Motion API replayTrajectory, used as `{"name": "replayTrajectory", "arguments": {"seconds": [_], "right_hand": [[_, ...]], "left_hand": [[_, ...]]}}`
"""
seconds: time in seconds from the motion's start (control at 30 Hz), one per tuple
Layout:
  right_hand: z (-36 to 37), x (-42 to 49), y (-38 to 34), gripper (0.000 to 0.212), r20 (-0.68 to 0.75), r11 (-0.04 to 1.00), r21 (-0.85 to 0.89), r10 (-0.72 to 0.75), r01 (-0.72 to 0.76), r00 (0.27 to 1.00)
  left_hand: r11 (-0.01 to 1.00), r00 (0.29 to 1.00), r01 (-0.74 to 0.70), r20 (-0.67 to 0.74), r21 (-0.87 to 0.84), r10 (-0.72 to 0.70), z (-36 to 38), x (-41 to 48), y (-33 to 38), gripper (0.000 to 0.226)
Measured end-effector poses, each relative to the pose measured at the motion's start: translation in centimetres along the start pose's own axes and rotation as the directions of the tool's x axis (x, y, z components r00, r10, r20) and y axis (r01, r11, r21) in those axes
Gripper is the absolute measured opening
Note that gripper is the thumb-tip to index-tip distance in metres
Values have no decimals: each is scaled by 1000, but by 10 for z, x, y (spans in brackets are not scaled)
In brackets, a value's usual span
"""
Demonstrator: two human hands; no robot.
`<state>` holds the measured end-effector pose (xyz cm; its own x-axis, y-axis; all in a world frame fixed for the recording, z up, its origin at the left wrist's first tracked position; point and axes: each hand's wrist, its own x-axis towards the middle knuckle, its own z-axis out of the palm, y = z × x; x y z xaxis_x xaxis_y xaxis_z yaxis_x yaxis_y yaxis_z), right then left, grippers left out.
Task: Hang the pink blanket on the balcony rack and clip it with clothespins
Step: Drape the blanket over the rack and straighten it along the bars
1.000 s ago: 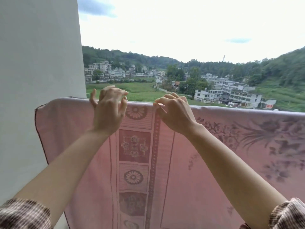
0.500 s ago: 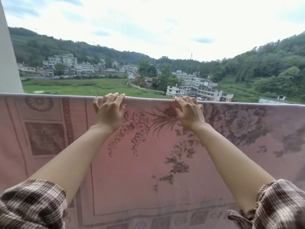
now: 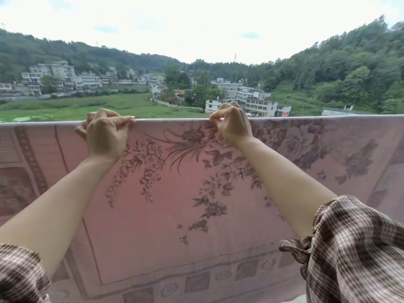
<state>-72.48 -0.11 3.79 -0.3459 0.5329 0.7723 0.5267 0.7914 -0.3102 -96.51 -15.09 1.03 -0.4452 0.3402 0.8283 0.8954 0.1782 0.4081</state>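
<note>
The pink blanket [image 3: 170, 211], printed with dark flowers and a patterned border, hangs spread across the whole width of the view, folded over a rack that it hides. My left hand [image 3: 105, 134] pinches the blanket's top fold left of centre. My right hand [image 3: 232, 125] pinches the same top edge right of centre, fingers curled over it. Both arms reach up and forward. No clothespin shows in either hand or on the blanket.
Beyond the blanket lie green fields [image 3: 87, 106], white buildings [image 3: 258, 101] and wooded hills [image 3: 349, 68] under a bright sky. Checked sleeves [image 3: 358, 254] fill the lower corners.
The view and both hands have shifted right along the top edge, from the bordered left end to the floral middle; the wall has left the view. The fingers have gone from flat to pinching the fold.
</note>
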Motion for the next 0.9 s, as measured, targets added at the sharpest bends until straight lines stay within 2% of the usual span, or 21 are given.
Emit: {"name": "replayTrajectory", "arguments": {"seconds": [0.13, 0.2, 0.27, 0.33, 0.4, 0.47, 0.53, 0.63, 0.9], "right_hand": [[1, 12, -5, 16, 52, 995, -92, -29, 33, 998], [4, 18, -6, 17, 28, 994, -112, 4, -1, 1000], [10, 17, -4, 19, 32, 993, -110, 55, -51, 998], [14, 9, 2, 26, 79, 992, -105, 82, -74, 993], [12, -6, 13, 33, 102, 992, -90, 95, -86, 990], [4, -22, 29, 38, 58, 991, -94, 105, -99, 993], [-8, -40, 50, 40, 7, 986, -94, 142, -140, 990], [-35, -71, 89, 42, 5, 968, -108, 227, -225, 974], [-128, -137, 226, 39, -32, 861, -175, 480, -477, 877]], "left_hand": [[999, 998, -32, -53, 17, 33, 6, 2, 5, 21], [998, 997, 21, -76, 57, -17, 11, 6, 11, 24], [990, 994, 94, -59, 104, -89, 17, 6, 18, 28], [984, 995, 99, -2, 148, -100, 23, 1, 26, 33], [984, 998, 0, 58, 176, -10, 31, -8, 37, 34], [975, 987, -122, 122, 186, 100, 41, -15, 55, 33], [956, 962, -228, 192, 185, 193, 55, -21, 79, 33], [925, 908, -358, 279, 128, 313, 83, -33, 125, 37], [829, 757, -552, 363, -90, 543, 175, -87, 291, 49]]}}
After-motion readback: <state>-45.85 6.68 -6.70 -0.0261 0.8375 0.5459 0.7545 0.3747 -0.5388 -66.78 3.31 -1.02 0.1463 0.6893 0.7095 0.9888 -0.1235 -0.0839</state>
